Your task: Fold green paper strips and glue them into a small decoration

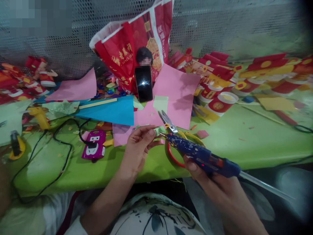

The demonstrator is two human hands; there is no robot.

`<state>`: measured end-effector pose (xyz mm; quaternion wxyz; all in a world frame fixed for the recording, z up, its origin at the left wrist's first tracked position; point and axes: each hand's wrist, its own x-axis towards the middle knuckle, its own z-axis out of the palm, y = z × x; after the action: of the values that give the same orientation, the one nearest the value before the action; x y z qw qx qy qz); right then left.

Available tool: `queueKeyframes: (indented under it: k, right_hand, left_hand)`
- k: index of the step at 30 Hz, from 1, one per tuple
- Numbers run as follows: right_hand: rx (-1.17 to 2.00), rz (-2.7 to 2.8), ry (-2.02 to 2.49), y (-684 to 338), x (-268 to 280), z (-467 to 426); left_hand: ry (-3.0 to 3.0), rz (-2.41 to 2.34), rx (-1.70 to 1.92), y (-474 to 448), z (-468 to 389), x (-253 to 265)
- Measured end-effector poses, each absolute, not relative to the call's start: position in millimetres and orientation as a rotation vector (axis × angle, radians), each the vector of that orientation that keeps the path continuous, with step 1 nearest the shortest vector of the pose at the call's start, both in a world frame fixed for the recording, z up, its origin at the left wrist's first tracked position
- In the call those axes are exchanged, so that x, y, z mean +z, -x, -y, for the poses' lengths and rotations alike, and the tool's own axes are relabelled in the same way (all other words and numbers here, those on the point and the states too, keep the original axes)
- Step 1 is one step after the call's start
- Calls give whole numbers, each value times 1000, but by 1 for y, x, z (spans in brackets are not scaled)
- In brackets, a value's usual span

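Observation:
My left hand (139, 143) pinches a small piece of light green paper (160, 130) above the table's front part. In my right hand (215, 186) is a dark blue glue gun (195, 150), its nozzle touching or very near the green piece. A clear glue stick (266, 187) sticks out of the gun's back end, and a small red light glows on its side. Behind the gun lie scissors (168, 120) with red and yellow handles, partly hidden by it. Pink paper sheets (176, 94) and a pale green square (160, 103) lie beyond my hands.
A purple power strip (94, 145) with a black cable is at left, near a yellow tool (40, 117) and a yellow-black cutter (16, 145). Behind stand a phone (143, 84) and a red bag (117, 55). Paper-cup figures (220, 101) crowd the right. Another person's arm (5, 186) shows far left.

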<state>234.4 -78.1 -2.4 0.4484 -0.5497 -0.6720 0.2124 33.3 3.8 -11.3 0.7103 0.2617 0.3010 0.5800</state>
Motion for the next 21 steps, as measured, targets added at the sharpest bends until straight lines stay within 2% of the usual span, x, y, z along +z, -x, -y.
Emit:
queueKeyframes:
  k: [21]
  right_hand:
    - [631, 1583, 1392, -233, 3, 77]
  left_hand:
    - [-733, -666, 1319, -34, -3, -14]
